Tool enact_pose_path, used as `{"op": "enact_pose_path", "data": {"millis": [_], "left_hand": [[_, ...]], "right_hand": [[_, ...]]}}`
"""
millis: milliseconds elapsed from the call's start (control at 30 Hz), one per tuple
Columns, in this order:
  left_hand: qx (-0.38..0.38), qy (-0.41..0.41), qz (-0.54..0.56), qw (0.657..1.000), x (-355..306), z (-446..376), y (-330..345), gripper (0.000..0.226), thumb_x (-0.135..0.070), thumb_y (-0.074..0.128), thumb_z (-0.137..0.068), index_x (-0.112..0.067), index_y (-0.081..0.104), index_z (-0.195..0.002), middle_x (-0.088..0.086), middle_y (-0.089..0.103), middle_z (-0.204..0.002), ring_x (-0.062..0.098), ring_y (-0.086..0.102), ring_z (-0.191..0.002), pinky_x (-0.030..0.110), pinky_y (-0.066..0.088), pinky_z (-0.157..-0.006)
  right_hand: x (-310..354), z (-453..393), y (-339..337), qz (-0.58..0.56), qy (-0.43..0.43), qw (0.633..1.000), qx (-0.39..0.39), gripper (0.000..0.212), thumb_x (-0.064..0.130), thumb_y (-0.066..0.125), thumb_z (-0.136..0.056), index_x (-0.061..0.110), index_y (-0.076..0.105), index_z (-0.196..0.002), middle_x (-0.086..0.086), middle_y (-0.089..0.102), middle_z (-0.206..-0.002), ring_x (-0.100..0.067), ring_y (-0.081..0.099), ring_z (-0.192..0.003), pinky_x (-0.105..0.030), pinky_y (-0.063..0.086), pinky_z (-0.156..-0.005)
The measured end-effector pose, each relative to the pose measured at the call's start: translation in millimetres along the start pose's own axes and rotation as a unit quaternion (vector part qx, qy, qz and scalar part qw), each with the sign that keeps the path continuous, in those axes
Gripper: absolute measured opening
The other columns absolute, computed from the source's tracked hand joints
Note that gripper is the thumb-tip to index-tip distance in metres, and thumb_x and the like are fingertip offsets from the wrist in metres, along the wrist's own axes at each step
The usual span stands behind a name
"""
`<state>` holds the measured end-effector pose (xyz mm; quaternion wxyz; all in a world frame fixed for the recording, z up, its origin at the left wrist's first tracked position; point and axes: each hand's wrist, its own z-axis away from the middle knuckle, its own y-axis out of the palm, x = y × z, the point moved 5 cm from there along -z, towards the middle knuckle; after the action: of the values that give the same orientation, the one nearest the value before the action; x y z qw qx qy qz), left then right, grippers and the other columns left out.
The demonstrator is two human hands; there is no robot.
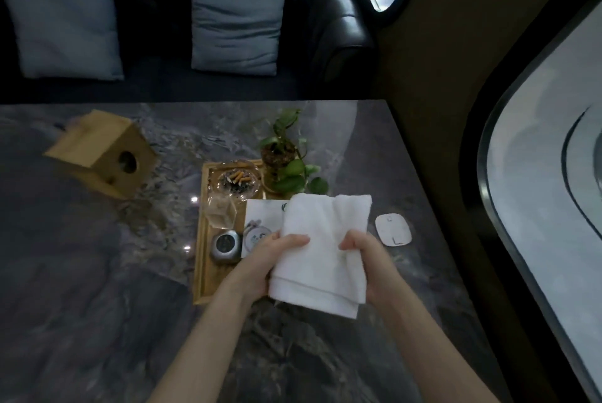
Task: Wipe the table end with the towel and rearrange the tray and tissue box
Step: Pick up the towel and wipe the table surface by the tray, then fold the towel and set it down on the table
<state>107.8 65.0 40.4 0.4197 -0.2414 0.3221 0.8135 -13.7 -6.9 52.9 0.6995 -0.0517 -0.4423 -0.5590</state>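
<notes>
Hands (321, 267) grip folded white terry towel (322, 252).

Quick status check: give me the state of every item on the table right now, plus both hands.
towel: folded, held above the tray by both hands
left hand: gripping the towel
right hand: gripping the towel
tray: flat on the table, loaded
tissue box: tilted, left of the tray
ashtray: in the tray, holding cigarette butts
glass: upright in the tray
potted plant: upright at the tray's far corner
</notes>
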Motion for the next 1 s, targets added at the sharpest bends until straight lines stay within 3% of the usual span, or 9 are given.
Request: {"op": "enact_pose_path", "data": {"millis": [133, 333, 433, 500, 667, 733, 767, 867, 1000], "left_hand": [[-0.071, 0.028, -0.007, 0.997, -3.8, 28.8, -44.9, 0.029, -0.012, 0.063, -0.081, -0.005, 0.062, -0.11, 0.013, 0.07, -0.102, 0.026, 0.066, -0.09, 0.036, 0.053, -0.08], [-0.144, 0.125, -0.045, 0.981, -17.6, 78.8, -104.6, 0.025, -0.005, 0.063, -0.08, -0.006, 0.064, -0.105, 0.01, 0.073, -0.097, 0.022, 0.069, -0.084, 0.035, 0.057, -0.075], [-0.154, 0.167, -0.049, 0.973, -25.5, 101.4, -130.9, 0.028, -0.004, 0.065, -0.079, -0.009, 0.064, -0.106, 0.006, 0.074, -0.097, 0.019, 0.071, -0.083, 0.029, 0.058, -0.07], [-0.151, 0.178, -0.028, 0.972, -28.9, 111.8, -148.1, 0.027, -0.005, 0.065, -0.078, -0.01, 0.064, -0.105, 0.007, 0.074, -0.096, 0.021, 0.071, -0.085, 0.034, 0.059, -0.073], [-0.14, 0.152, 0.098, 0.974, -24.4, 112.2, -209.4, 0.029, -0.01, 0.069, -0.066, -0.009, 0.067, -0.096, 0.006, 0.075, -0.083, 0.019, 0.071, -0.073, 0.031, 0.057, -0.065], [-0.135, 0.161, 0.173, 0.962, -22.5, 108.6, -234.9, 0.032, -0.015, 0.074, -0.049, -0.01, 0.072, -0.08, 0.006, 0.072, -0.076, 0.019, 0.068, -0.065, 0.025, 0.053, -0.06], [-0.15, 0.164, 0.186, 0.957, -20.6, 105.4, -248.6, 0.024, -0.017, 0.068, -0.053, -0.011, 0.072, -0.076, 0.006, 0.069, -0.074, 0.018, 0.065, -0.061, 0.024, 0.051, -0.057], [-0.21, 0.129, 0.138, 0.959, -12.2, 93.6, -279.2, 0.035, -0.001, 0.039, -0.075, -0.015, 0.066, -0.092, 0.007, 0.065, -0.087, 0.021, 0.059, -0.075, 0.034, 0.043, -0.067], [-0.27, 0.112, 0.057, 0.955, -2.7, 75.3, -301.9, 0.04, 0.006, 0.038, -0.078, -0.015, 0.063, -0.101, 0.01, 0.064, -0.095, 0.023, 0.059, -0.081, 0.033, 0.045, -0.067]], "right_hand": [[-28.5, -4.5, 36.8, -0.039, 0.068, 0.997, 0.026, 0.04, 0.004, 0.038, -0.074, 0.001, 0.062, -0.106, -0.021, 0.069, -0.096, -0.038, 0.063, -0.089, -0.044, 0.053, -0.073], [-61.3, -15.2, 89.0, 0.012, 0.088, 0.996, 0.029, 0.023, 0.007, 0.046, -0.084, 0.007, 0.065, -0.098, -0.014, 0.074, -0.085, -0.033, 0.065, -0.086, -0.042, 0.052, -0.074], [-71.9, -25.9, 113.3, 0.059, 0.07, 0.994, 0.055, 0.024, 0.015, 0.054, -0.086, 0.013, 0.063, -0.109, -0.011, 0.071, -0.105, -0.029, 0.065, -0.1, -0.046, 0.051, -0.086], [-77.3, -33.5, 128.4, 0.13, 0.063, 0.988, 0.056, 0.023, 0.025, 0.055, -0.089, 0.017, 0.063, -0.108, -0.008, 0.07, -0.108, -0.027, 0.064, -0.103, -0.047, 0.05, -0.093], [-81.6, -54.6, 170.9, 0.232, 0.014, 0.968, 0.098, 0.031, 0.035, 0.049, -0.094, 0.016, 0.06, -0.115, 0.003, 0.069, -0.101, -0.015, 0.066, -0.094, -0.03, 0.053, -0.079], [-87.1, -65.7, 184.7, 0.229, 0.019, 0.967, 0.107, 0.032, 0.038, 0.048, -0.094, 0.019, 0.058, -0.117, 0.001, 0.068, -0.106, -0.016, 0.065, -0.098, -0.031, 0.053, -0.082], [-91.1, -71.9, 190.6, 0.225, 0.02, 0.968, 0.11, 0.031, 0.037, 0.048, -0.094, 0.019, 0.057, -0.118, 0.0, 0.068, -0.107, -0.017, 0.064, -0.099, -0.033, 0.053, -0.085], [-108.2, -91.6, 204.8, 0.241, 0.031, 0.963, 0.121, 0.03, 0.029, 0.045, -0.096, 0.023, 0.051, -0.125, -0.001, 0.065, -0.109, -0.022, 0.063, -0.1, -0.042, 0.053, -0.085], [-124.1, -111.6, 215.1, 0.297, 0.028, 0.947, 0.121, 0.046, 0.014, 0.042, -0.09, 0.037, 0.045, -0.129, 0.0, 0.06, -0.119, -0.025, 0.059, -0.107, -0.043, 0.055, -0.073]]}}
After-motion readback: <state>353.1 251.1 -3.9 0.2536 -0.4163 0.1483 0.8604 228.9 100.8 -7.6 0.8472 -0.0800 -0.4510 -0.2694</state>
